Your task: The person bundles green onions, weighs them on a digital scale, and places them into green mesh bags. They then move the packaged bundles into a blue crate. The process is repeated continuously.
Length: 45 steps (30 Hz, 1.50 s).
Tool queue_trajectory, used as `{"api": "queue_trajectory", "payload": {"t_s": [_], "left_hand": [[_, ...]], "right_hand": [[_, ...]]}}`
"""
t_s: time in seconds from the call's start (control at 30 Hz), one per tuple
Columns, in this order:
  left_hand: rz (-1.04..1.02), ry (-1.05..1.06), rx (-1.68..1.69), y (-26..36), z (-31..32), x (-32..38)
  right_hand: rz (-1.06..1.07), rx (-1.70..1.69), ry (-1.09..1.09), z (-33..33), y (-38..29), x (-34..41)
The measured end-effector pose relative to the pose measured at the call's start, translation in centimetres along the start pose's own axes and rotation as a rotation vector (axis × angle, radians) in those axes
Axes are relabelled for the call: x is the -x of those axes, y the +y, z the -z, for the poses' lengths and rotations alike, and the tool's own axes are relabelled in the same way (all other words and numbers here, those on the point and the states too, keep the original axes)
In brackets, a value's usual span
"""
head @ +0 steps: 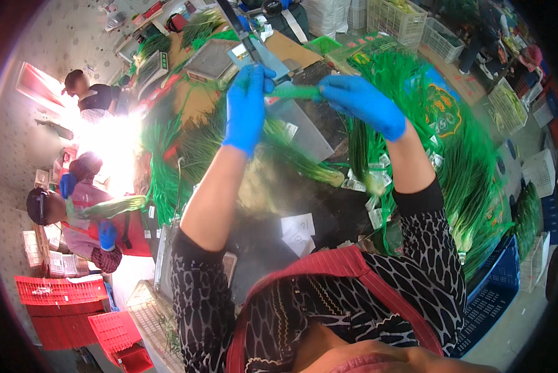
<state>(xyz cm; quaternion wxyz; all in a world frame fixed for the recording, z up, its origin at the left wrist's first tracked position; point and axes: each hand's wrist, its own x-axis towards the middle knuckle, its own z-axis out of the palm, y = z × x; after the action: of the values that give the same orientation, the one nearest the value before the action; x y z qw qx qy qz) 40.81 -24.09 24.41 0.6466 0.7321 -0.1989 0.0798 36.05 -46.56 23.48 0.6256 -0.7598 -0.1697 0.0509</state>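
My left hand (248, 105), in a blue glove, is closed on one end of a green mesh net (295, 91), beside a dark upright tool with a metal plate (273, 63). Blue-gloved too, my right hand (360, 100) pinches the net's other end, so it is stretched between them. Below the hands, a bundle of green leafy stalks (307, 165) with pale ends lies slantwise on the dark worktable (255, 240). Another bundle (360, 149) hangs or lies under my right hand, among green netting with white tags (377, 179). Motion blurs the net.
Netted green bundles (470, 172) are heaped at the right, above a blue crate (488, 298). A scale (212, 60) stands at the upper left of the table. Two co-workers are at the left, one holding a bundle (116, 207). Paper slips (298, 233) lie near my chest.
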Motion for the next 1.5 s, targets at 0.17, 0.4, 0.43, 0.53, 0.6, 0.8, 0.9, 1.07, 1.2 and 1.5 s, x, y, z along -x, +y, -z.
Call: {"api": "queue_trajectory", "payload": {"t_s": [0.17,0.4,0.43,0.53,0.6,0.8,0.9,1.07,1.2,1.5], "left_hand": [[-0.032,0.031,-0.257,-6.2,-1.5,-5.6],[-0.166,-0.026,-0.567,-8.0,-0.1,-2.1],[-0.200,-0.046,-0.547,-8.0,0.4,-1.5],[-0.257,-0.098,-0.481,-7.7,1.8,-0.3],[-0.273,-0.104,-0.494,-7.8,2.1,-0.2],[-0.297,-0.145,-0.484,-8.3,2.1,-0.9],[-0.234,-0.132,-0.456,-8.1,2.3,-0.5],[-0.157,-0.170,-0.339,-8.6,1.7,-1.0],[-0.143,-0.198,-0.354,-8.4,2.4,-1.1],[-0.095,-0.247,-0.405,-7.2,2.9,-1.7]], "right_hand": [[0.209,0.317,0.276,2.0,12.3,-9.9],[0.096,0.162,0.198,-7.2,20.5,-10.2],[0.127,0.061,0.346,-6.7,20.8,-10.6],[0.279,-0.170,0.744,-2.9,17.8,-13.3],[0.443,-0.234,0.799,0.8,7.3,-13.4],[0.346,0.118,0.383,3.2,-2.5,-16.7],[0.366,-0.369,0.335,0.1,1.7,-12.4],[0.183,-0.582,0.467,-5.6,18.4,4.9],[0.150,-0.519,0.340,-5.0,18.5,5.7],[0.425,-0.292,0.465,-1.6,8.8,-7.7]]}}
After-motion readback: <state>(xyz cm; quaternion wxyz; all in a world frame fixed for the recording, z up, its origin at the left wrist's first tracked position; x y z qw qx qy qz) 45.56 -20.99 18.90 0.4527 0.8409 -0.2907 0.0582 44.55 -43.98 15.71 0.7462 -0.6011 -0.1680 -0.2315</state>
